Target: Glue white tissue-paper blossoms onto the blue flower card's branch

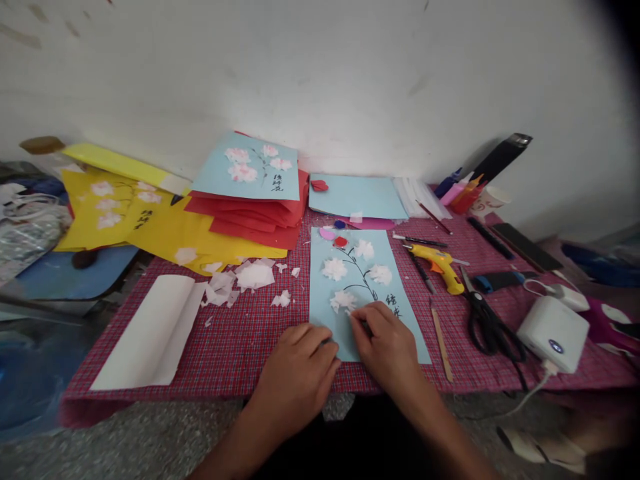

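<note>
A light blue sheet (323,343) lies in front of me, with a painted dark branch, brushed characters and several white crumpled-paper flowers (334,269) on it. My right hand (387,343) rests on the sheet's lower part. Its thumb and forefinger are pinched together at the edge of the lowest white flower (343,301); whatever is between them is too small to make out. My left hand (300,360) lies at the sheet's lower left edge, fingers curled in and closed, their inside hidden. Red, blue and pink paint blobs (341,242) sit at the sheet's top edge.
Torn white paper scraps (255,275) and a folded white sheet (145,333) lie left. Behind them are stacked red papers (260,217) and yellow sheets (170,230). To the right are a yellow glue gun (437,263), black scissors (487,323), a wooden stick (441,343) and a white charger (555,333).
</note>
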The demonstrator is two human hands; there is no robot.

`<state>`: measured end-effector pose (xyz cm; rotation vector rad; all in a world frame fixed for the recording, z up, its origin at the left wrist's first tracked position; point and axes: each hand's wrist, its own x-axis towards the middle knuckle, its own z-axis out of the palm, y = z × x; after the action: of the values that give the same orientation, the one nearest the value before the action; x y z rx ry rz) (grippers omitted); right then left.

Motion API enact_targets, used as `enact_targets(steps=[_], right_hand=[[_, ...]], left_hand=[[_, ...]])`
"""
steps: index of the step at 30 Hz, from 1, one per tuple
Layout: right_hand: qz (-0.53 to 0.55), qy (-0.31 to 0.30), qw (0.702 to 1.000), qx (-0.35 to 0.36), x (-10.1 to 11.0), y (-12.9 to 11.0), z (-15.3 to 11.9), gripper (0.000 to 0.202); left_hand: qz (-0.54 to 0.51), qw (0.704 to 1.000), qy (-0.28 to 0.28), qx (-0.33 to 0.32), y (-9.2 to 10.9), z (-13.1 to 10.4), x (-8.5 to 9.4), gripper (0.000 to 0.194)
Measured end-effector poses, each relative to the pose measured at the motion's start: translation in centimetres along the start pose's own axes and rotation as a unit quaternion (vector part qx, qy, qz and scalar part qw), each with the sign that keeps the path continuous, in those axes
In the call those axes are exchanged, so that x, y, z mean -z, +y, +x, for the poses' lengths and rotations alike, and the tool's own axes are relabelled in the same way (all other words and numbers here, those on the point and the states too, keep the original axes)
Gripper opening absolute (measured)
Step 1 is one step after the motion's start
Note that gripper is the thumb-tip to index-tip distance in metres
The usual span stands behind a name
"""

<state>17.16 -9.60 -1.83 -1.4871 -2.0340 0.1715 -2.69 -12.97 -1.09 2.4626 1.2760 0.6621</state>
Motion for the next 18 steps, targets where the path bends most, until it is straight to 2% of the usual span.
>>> enact_targets(steps=[6,18], right_hand=[[-0.010,-0.017,1.000,-0.012,-0.07,0.04,0.18,0.015],[0.053,0.011,0.998,-0.020,0.09,0.21,0.31,0.012]], left_hand=[[0.000,1.000,0.002,-0.002,0.04,0.03,0.13,0.014],[-0.004,1.000,-0.008,0.004,0.05,0.10,0.11,0.013]])
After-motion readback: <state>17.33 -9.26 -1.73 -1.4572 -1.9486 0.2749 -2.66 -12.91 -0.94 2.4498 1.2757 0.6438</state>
